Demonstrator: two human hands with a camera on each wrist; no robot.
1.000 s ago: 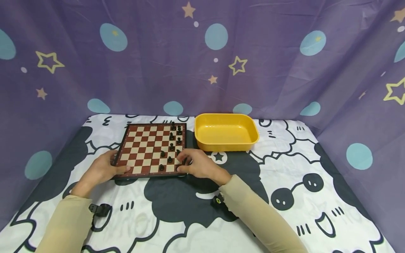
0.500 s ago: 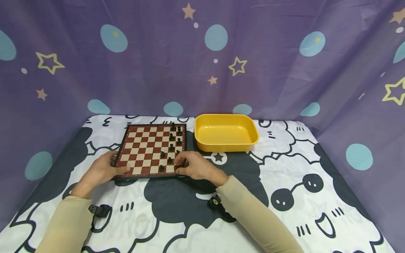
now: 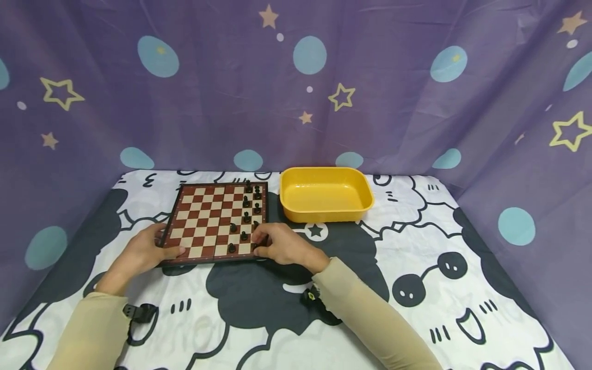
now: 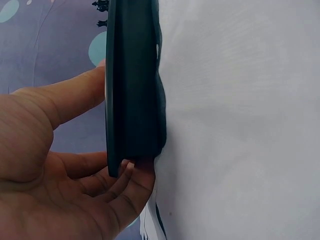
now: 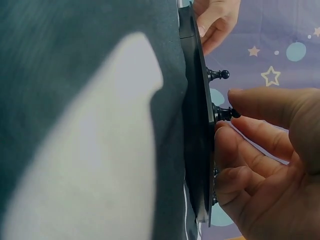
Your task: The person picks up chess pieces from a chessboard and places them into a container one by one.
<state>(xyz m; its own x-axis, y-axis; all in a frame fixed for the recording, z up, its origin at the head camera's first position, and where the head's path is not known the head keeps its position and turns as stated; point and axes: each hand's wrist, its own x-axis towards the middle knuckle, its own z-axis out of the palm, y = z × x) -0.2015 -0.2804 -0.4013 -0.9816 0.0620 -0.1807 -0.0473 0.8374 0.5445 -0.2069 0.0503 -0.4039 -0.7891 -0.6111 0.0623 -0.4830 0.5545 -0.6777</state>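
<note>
A red and cream chessboard (image 3: pixel 199 221) lies on the left part of the cloth. Several black chess pieces (image 3: pixel 246 202) stand along its right side. My left hand (image 3: pixel 141 252) grips the front left corner, thumb on top and the other fingers curled at the edge; in the left wrist view, that thumb (image 4: pixel 75 95) meets the board's rim (image 4: pixel 114 100). At the front right corner, my right hand (image 3: pixel 287 245) pinches a black chess piece (image 5: pixel 223 113) between thumb and fingers, its base at the board's surface. A black pawn (image 5: pixel 217 74) stands close beside it.
A yellow plastic tub (image 3: pixel 326 213) sits just right of the board, toward the back. Black and white cartoon cloth (image 3: pixel 351 329) covers the table. Behind the table hangs a purple curtain (image 3: pixel 384 118) with stars and blue ovals.
The head view has turned slightly, so everything sits a little farther left in it. My right hand has shifted slightly left at the board's corner; the left hand keeps its grip.
</note>
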